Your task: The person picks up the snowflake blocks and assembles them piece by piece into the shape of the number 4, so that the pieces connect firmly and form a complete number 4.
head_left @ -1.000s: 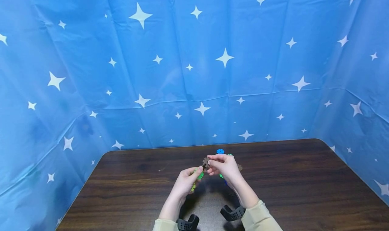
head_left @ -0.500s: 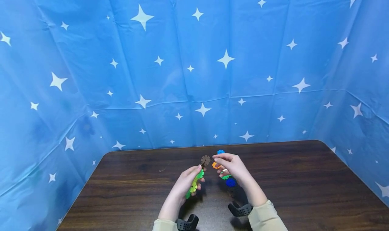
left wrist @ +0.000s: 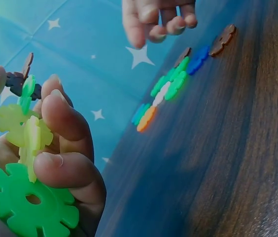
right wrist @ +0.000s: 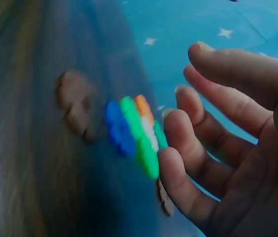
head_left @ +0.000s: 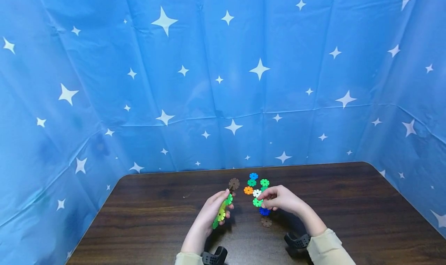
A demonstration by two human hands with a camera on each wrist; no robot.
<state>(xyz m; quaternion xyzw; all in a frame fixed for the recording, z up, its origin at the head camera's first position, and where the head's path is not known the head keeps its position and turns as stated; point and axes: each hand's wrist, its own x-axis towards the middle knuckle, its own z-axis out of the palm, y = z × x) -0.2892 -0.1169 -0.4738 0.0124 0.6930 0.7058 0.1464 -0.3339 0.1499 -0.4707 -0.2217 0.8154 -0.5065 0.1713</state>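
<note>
My left hand (head_left: 211, 210) holds a chain of interlocking plastic snowflake discs. In the left wrist view its near end is a green disc (left wrist: 55, 210), followed by yellow discs (left wrist: 11, 123), a smaller-looking green one and dark brown ones. The brown end disc (head_left: 234, 183) sticks out beyond the thumb. Above the loose discs hovers my right hand (head_left: 283, 199), fingers loosely bent, and the right wrist view shows nothing between them. Nearest to it lie a green disc (head_left: 257, 202), a white disc (head_left: 257, 193) and a dark blue disc (head_left: 263, 212).
Other loose discs lie flat on the dark wooden table (head_left: 146, 218): an orange disc (head_left: 248, 190), a light blue disc (head_left: 253, 176), a brown disc (head_left: 266, 222) and several greens. Behind the table hangs a blue star-patterned curtain (head_left: 195, 90).
My right hand has let go of the brown disc at the chain's end and moved right, over the loose discs. My left hand still grips the chain, nearly in place.
</note>
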